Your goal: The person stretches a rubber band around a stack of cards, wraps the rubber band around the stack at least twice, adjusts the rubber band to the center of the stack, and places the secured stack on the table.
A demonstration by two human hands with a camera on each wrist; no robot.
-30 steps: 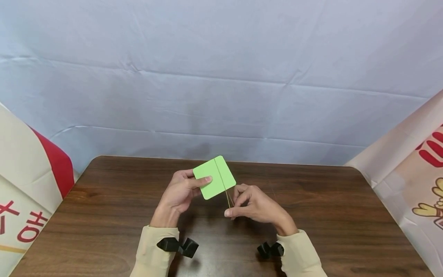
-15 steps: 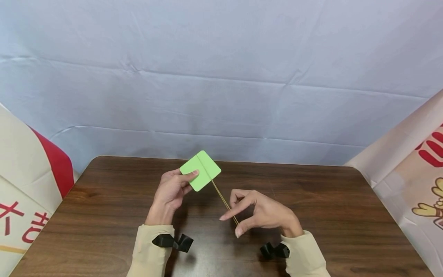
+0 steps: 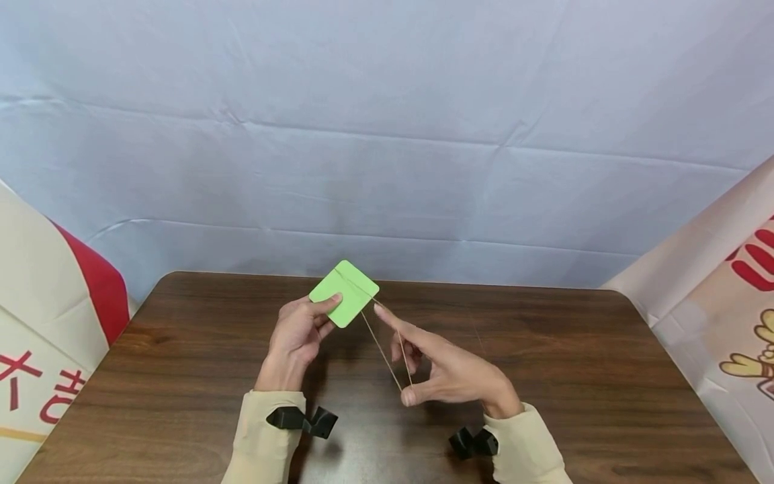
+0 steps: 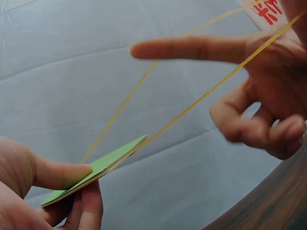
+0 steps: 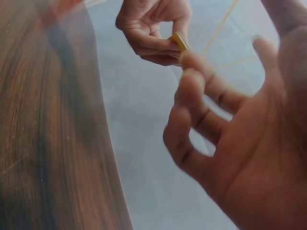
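Observation:
My left hand [image 3: 295, 339] pinches a thin stack of square green cards [image 3: 353, 290] with rounded corners, thumb on top and fingers below. Layered edges of the cards [image 4: 115, 158] show in the left wrist view. A thin yellow rubber band [image 4: 206, 93] runs across the stack and stretches out to my right hand [image 3: 453, 370]. Its loop is spread over the right thumb and the straight index finger, whose tip is near the cards' right corner. The other right fingers are loosely curled. In the right wrist view the stack is seen nearly edge-on, partly hidden behind right fingers.
Both hands are above a dark brown wooden table [image 3: 181, 403]. A pale blue cloth [image 3: 387, 168] hangs behind it. Printed banners stand at the left [image 3: 54, 336] and right [image 3: 713, 336]. Black wrist cameras sit on both sleeves.
The left hand has shifted left and slightly up with the cards. My right thumb and index finger have gone from pinching the rubber band to spreading its loop wide.

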